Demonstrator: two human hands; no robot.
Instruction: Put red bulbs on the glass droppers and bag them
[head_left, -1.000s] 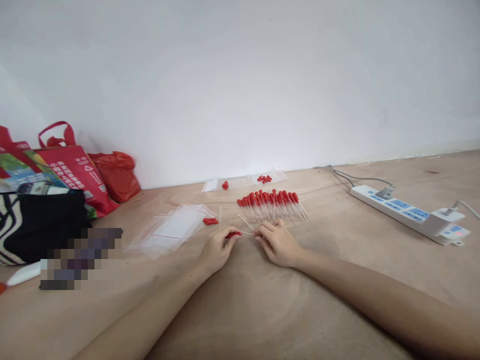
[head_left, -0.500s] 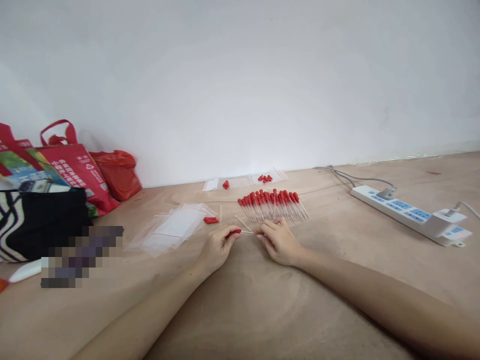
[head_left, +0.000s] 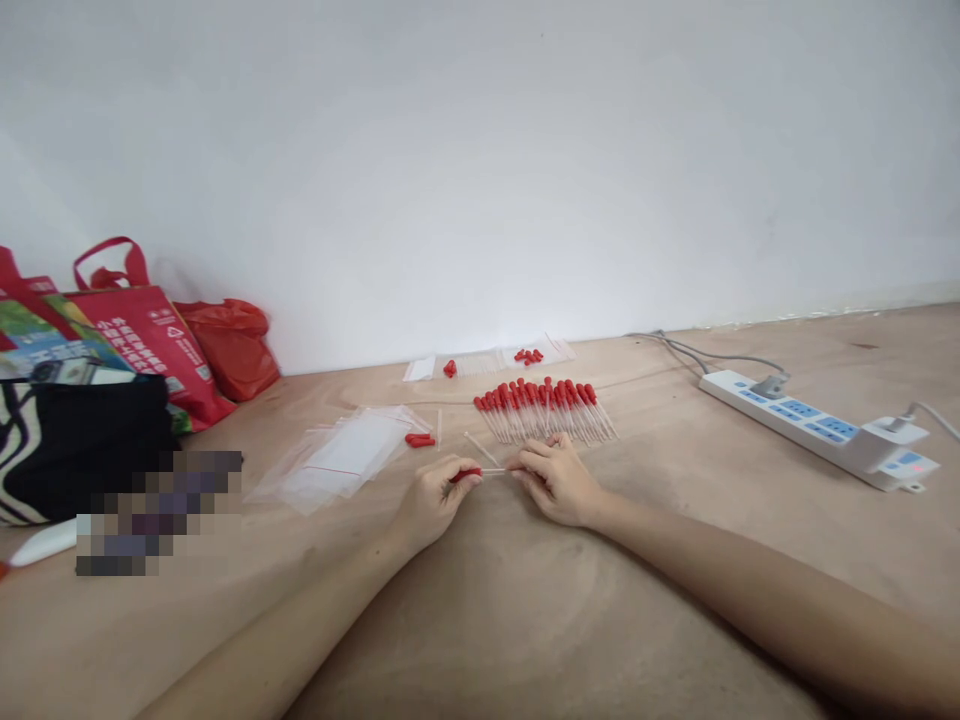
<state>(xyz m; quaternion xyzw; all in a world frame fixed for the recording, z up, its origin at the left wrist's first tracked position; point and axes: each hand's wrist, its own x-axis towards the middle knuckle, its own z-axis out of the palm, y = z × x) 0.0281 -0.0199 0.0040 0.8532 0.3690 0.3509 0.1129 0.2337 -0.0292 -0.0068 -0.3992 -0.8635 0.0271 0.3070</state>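
My left hand (head_left: pixel 437 497) pinches a red rubber bulb (head_left: pixel 466 475). From the bulb a thin clear tube (head_left: pixel 493 471) reaches rightward to my right hand (head_left: pixel 553 480), whose fingertips are closed on it. Just beyond my right hand lies a row of clear droppers with red bulbs (head_left: pixel 536 400). One loose tube (head_left: pixel 480 447) rests between the hands and that row, and another stands out beside a few red bulbs (head_left: pixel 420 440) to the left. Clear zip bags (head_left: pixel 349 455) lie in a fanned pile left of my left hand.
More bags with tubes and red bulbs (head_left: pixel 529 356) lie by the wall. At the right is a white power strip (head_left: pixel 795 415) with plugs and cables. Red shopping bags (head_left: pixel 161 335) and a black cloth item (head_left: pixel 90 440) occupy the left side.
The tube and red bulb now form one straight line between my hands; before, the tube looked doubled or angled at the bulb. Both hands have barely moved.
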